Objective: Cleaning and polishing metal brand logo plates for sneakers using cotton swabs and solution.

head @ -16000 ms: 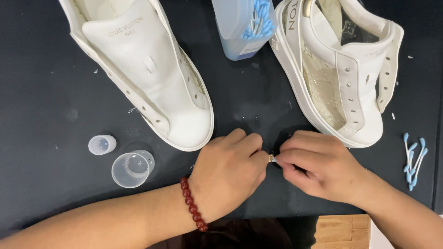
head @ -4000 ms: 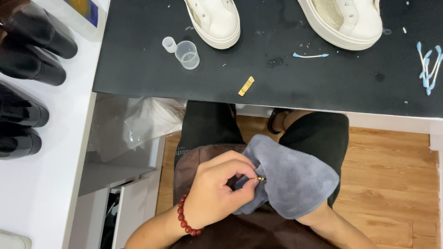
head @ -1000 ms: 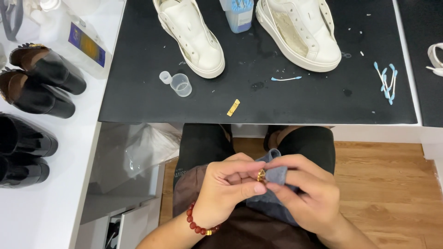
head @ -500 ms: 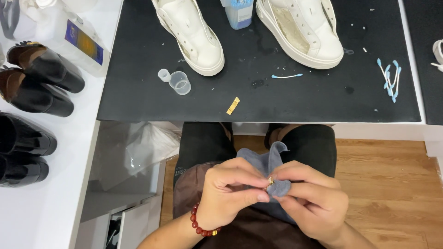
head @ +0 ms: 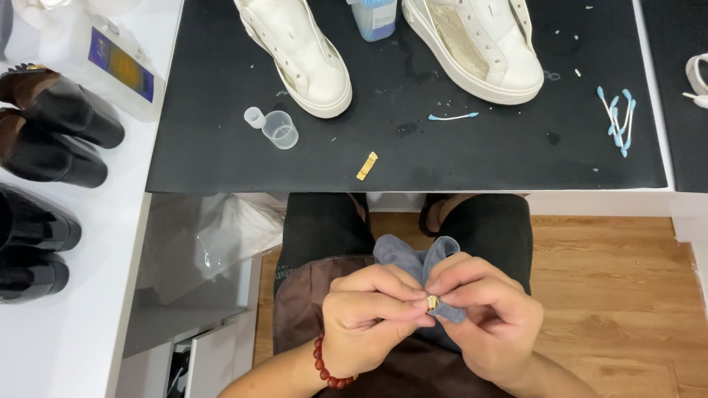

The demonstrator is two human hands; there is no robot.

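Observation:
Over my lap, my left hand [head: 372, 318] and my right hand [head: 483, 317] meet around a tiny gold metal piece [head: 433, 301]. The fingertips of both hands pinch it. A grey-blue cloth [head: 413, 258] is bunched behind and around the piece, held by my right hand's fingers. A red bead bracelet [head: 324, 365] circles my left wrist. A second small gold piece [head: 366, 165] lies on the black table mat [head: 221, 147] near its front edge.
Two white sneakers [head: 302, 55] [head: 479, 44] stand at the back of the mat with a blue-capped bottle [head: 373, 16] between them. Small clear cups [head: 280, 130], blue cotton swabs [head: 618, 119] and black shoes [head: 51, 133] on the white side surface surround them.
The cloth, which stuck up between my hands half a second ago, is drawn lower and the gold piece shows again between my fingertips. The view has shifted slightly.

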